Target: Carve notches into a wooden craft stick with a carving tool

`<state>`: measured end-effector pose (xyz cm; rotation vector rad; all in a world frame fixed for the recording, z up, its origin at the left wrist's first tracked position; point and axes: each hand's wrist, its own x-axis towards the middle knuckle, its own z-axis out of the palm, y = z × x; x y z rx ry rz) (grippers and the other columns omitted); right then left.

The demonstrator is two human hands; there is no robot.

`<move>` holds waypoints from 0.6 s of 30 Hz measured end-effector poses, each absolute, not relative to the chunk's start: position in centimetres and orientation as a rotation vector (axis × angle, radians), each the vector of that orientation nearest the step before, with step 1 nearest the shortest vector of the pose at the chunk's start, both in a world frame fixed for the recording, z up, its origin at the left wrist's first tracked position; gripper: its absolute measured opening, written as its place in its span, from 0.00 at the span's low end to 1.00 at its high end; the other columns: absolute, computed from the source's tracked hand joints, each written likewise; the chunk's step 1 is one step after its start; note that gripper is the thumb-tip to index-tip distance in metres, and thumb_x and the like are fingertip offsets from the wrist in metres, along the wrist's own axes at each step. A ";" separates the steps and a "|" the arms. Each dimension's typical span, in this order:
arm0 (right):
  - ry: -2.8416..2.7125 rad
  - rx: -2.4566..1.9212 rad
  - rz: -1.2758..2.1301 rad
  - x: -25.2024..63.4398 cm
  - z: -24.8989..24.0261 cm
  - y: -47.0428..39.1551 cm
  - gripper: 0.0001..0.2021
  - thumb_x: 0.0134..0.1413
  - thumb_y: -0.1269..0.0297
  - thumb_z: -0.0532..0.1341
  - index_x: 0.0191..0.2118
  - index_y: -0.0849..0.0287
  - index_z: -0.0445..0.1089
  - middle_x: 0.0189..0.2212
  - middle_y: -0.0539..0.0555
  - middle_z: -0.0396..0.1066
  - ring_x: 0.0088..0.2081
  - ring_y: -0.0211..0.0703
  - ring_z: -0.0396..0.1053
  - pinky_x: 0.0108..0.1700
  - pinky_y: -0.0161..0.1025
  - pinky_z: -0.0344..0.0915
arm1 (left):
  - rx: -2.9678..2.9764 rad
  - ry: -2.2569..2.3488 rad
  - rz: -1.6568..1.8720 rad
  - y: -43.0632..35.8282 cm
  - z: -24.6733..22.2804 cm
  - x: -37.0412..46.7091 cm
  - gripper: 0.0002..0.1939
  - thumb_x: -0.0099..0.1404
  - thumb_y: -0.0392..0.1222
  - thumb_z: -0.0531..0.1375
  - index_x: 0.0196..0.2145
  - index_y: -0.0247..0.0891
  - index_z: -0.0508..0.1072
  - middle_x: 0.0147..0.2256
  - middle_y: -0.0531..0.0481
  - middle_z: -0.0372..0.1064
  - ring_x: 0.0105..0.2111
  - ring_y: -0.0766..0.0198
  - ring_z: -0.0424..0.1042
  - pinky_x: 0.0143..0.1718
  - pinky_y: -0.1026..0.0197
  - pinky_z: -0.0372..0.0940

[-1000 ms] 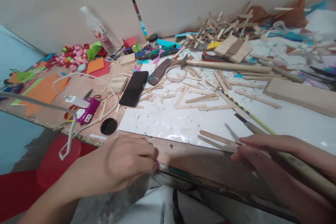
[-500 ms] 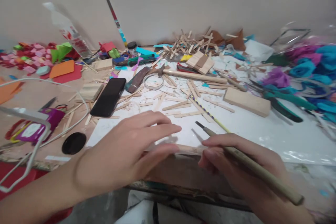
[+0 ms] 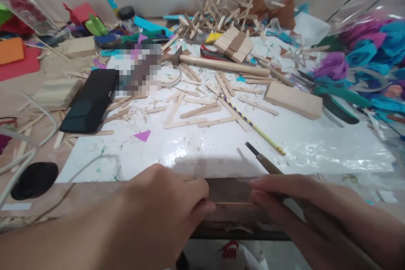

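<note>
My right hand (image 3: 303, 206) is closed around a slim wood chisel (image 3: 267, 162). Its narrow dark blade points up and left over the white sheet (image 3: 152, 156), and its wooden handle runs back under my palm. My left hand (image 3: 164, 206) is closed at the table's front edge, thumb and forefinger pressed together. A thin pale strip shows between the two hands, but I cannot tell whether it is a held stick or the table edge. Just beyond the chisel lies a yellow patterned pencil (image 3: 253, 124). Loose craft sticks (image 3: 199, 109) are scattered farther back.
A black phone (image 3: 90, 101) and a round black lid (image 3: 34, 180) lie at left. Behind the sticks are a hammer (image 3: 221, 64) and a stick pile (image 3: 215, 12). To the right are a wooden block (image 3: 294, 100), green-handled pliers (image 3: 338, 103) and crepe-paper flowers (image 3: 363, 59).
My left hand has come down toward the table edge, and its spread fingers have closed. The chisel stays in my right hand, which has shifted slightly right. The view has moved closer.
</note>
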<state>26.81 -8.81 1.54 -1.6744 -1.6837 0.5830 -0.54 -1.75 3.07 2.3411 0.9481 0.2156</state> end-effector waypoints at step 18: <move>-2.286 -1.267 0.190 30.0 0.6 -6.8 0.24 0.71 0.73 0.62 0.67 0.44 0.70 0.57 0.52 0.83 0.56 0.48 0.80 0.52 0.44 0.80 | 2.515 0.997 0.406 -1.4 3.5 -1.4 0.15 0.77 0.36 0.54 0.32 0.43 0.73 0.24 0.56 0.73 0.20 0.64 0.64 0.24 0.59 0.47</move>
